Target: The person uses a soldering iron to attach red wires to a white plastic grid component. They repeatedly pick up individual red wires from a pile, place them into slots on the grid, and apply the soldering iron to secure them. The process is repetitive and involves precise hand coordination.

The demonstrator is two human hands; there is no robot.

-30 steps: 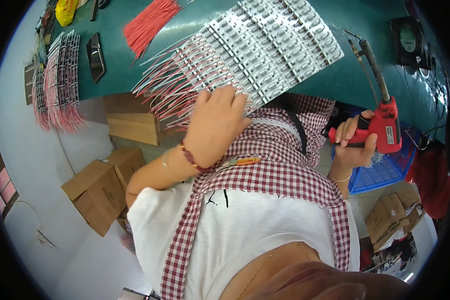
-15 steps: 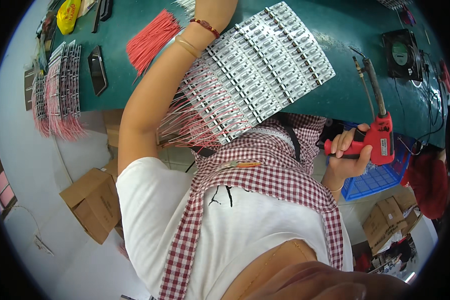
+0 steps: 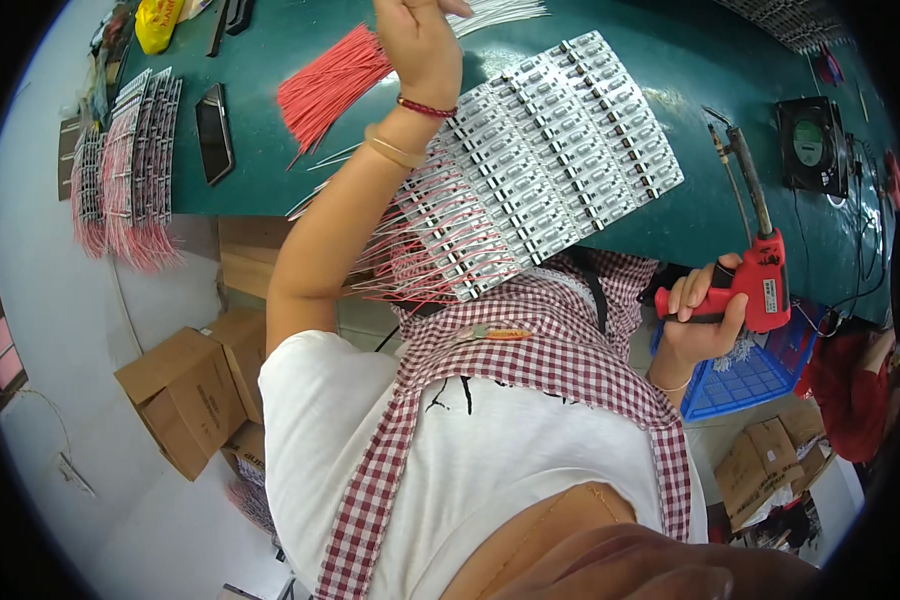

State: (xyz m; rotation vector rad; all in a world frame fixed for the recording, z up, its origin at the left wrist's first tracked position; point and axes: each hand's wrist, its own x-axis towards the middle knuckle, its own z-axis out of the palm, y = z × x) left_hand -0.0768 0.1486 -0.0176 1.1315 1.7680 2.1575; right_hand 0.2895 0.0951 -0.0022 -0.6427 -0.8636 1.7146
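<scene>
My right hand point(image 3: 705, 312) is wrapped round the handle of a red soldering gun point(image 3: 767, 285), its metal barrel and bent tip pointing away over the green table. My left hand point(image 3: 420, 35) reaches to the far side, between a bundle of red wires point(image 3: 335, 85) and a bundle of white wires point(image 3: 500, 14); its fingers are mostly cut off by the upper edge. Under and right of my left forearm lies a panel of small metallic-grey boards point(image 3: 560, 140) in rows. Red and white wires point(image 3: 440, 240) stick out from its left rows, over the table's near edge.
Stacked boards with wires point(image 3: 130, 160) and a phone point(image 3: 213, 134) lie at left. A black device with a round green face point(image 3: 812, 145) and cables stand at right. Below are a blue basket point(image 3: 740, 385) and cardboard boxes point(image 3: 185, 400). Someone's red sleeve point(image 3: 850, 400) shows at right.
The view has shifted a little, so more of my left hand shows at the far side, by the white wires. My right hand keeps its hold on the soldering gun.
</scene>
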